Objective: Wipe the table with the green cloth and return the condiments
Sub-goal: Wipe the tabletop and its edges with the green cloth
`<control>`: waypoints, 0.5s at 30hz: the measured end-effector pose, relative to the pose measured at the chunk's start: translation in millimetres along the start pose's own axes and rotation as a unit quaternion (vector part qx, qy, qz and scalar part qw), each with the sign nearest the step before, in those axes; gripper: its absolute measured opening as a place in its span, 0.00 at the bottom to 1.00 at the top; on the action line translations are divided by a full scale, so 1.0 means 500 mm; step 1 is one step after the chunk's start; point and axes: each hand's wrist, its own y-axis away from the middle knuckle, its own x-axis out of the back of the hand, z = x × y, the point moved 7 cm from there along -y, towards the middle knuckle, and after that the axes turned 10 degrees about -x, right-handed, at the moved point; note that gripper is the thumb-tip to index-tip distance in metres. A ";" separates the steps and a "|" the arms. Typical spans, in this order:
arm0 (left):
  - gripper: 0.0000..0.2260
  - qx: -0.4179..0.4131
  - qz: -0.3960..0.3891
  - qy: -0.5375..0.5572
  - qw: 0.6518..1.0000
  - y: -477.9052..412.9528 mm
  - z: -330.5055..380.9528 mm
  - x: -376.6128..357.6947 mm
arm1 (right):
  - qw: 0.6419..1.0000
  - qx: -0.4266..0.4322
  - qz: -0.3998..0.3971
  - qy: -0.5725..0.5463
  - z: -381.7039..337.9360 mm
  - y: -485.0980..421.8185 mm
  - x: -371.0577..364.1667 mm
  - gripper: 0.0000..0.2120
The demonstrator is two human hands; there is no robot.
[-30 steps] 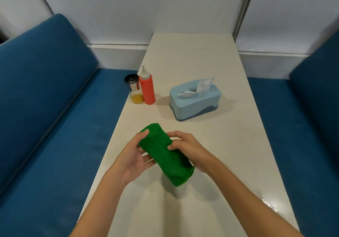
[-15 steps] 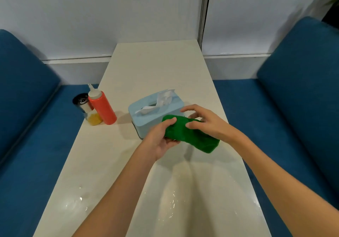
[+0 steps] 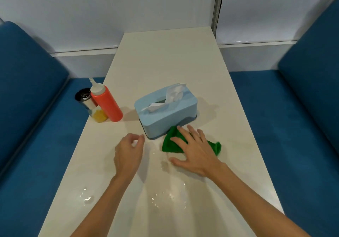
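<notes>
The green cloth [image 3: 171, 142] lies flat on the cream table [image 3: 165, 62], just in front of the tissue box. My right hand [image 3: 194, 149] presses down on it with spread fingers, covering its middle. My left hand [image 3: 128, 152] hovers to the left of the cloth, fingers loosely curled, holding nothing. A red squeeze bottle [image 3: 107, 103] with a white cap leans at the table's left edge. Beside it stands a steel-topped shaker [image 3: 89, 103] with yellow contents.
A light blue tissue box [image 3: 166, 111] with a tissue sticking out sits mid-table, touching the cloth's far corner. Water droplets [image 3: 165, 196] glisten on the near table surface. Blue benches [image 3: 33, 126] flank both sides; a white wall [image 3: 128, 7] closes the far end.
The cloth went from held in both hands above the table to lying on it. My left hand let go and drew left; my right hand now presses it flat.
</notes>
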 end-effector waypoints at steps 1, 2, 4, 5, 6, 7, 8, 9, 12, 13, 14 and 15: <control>0.14 -0.016 0.000 -0.032 0.999 -0.003 -0.028 0.007 | 1.000 0.021 0.022 0.004 -0.008 0.004 -0.010 0.31; 0.16 -0.034 -0.008 -0.063 0.997 -0.005 -0.058 0.009 | 0.999 0.029 0.039 0.012 -0.008 0.007 -0.020 0.28; 0.21 -0.082 -0.037 -0.133 0.987 -0.004 -0.106 0.004 | 0.998 -0.007 0.065 0.013 0.009 -0.001 -0.032 0.24; 0.24 -0.107 -0.052 -0.167 0.979 -0.001 -0.127 -0.002 | 0.996 -0.049 0.069 -0.005 0.017 -0.008 -0.035 0.23; 0.25 -0.126 -0.061 -0.195 0.971 0.003 -0.143 -0.009 | 0.993 -0.092 0.066 -0.028 0.017 -0.014 -0.037 0.23; 0.26 -0.137 -0.062 -0.211 0.966 0.006 -0.152 -0.012 | 0.989 -0.122 0.072 -0.042 0.009 -0.016 -0.040 0.22; 0.26 -0.143 -0.059 -0.216 0.964 0.004 -0.159 -0.015 | 0.987 -0.135 0.075 -0.048 -0.008 -0.016 -0.047 0.22; 0.26 -0.144 -0.054 -0.216 0.964 0.002 -0.160 -0.016 | 0.987 -0.126 0.087 -0.047 -0.030 -0.011 -0.053 0.21; 0.25 -0.150 -0.041 -0.211 0.965 0.001 -0.156 -0.011 | 0.994 -0.029 0.093 -0.043 -0.079 0.034 -0.060 0.19; 0.25 -0.151 -0.039 -0.205 0.966 0.001 -0.157 -0.010 | 0.995 0.005 0.083 -0.048 -0.076 0.050 -0.054 0.18; 0.25 -0.150 -0.038 -0.198 0.968 0.002 -0.157 -0.010 | 0.996 0.030 0.070 -0.045 -0.064 0.062 -0.045 0.17; 0.25 -0.149 -0.038 -0.193 0.969 0.002 -0.159 -0.010 | 0.996 0.041 0.065 -0.034 -0.042 0.066 -0.036 0.17</control>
